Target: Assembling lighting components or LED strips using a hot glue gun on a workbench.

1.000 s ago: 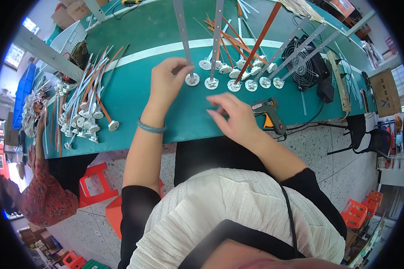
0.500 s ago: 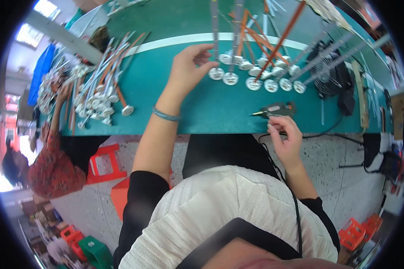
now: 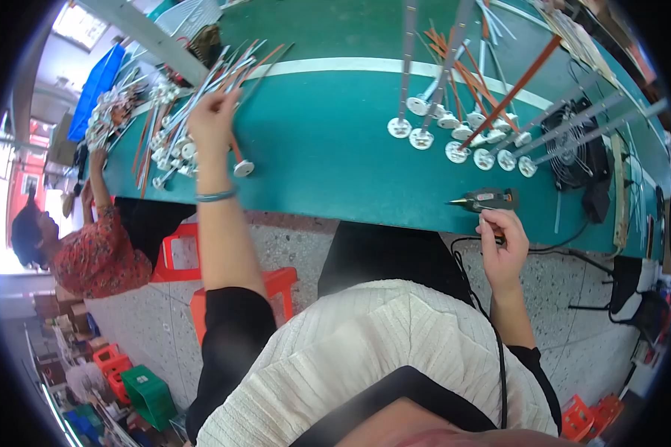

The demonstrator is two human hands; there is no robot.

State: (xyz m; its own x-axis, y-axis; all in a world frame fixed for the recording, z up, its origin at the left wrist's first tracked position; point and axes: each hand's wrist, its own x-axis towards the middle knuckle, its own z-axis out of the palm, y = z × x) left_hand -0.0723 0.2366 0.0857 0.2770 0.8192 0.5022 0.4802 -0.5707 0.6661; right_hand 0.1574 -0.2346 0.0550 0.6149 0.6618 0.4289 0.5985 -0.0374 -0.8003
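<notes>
Rightward, glue gun [image 3: 497, 199], left hand [image 3: 212, 123] at strips [image 3: 174, 132]

The strip pile [image 3: 174, 143] lies on the table [image 3: 328, 160], left of the glue gun [image 3: 493, 198].

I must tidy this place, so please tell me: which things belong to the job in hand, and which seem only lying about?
Likely in the job:
glue gun, at the right hand
strips standing on white round bases
heap of strips, by the left hand

Probably just lying about:
black fan
red stools
green crate
</notes>
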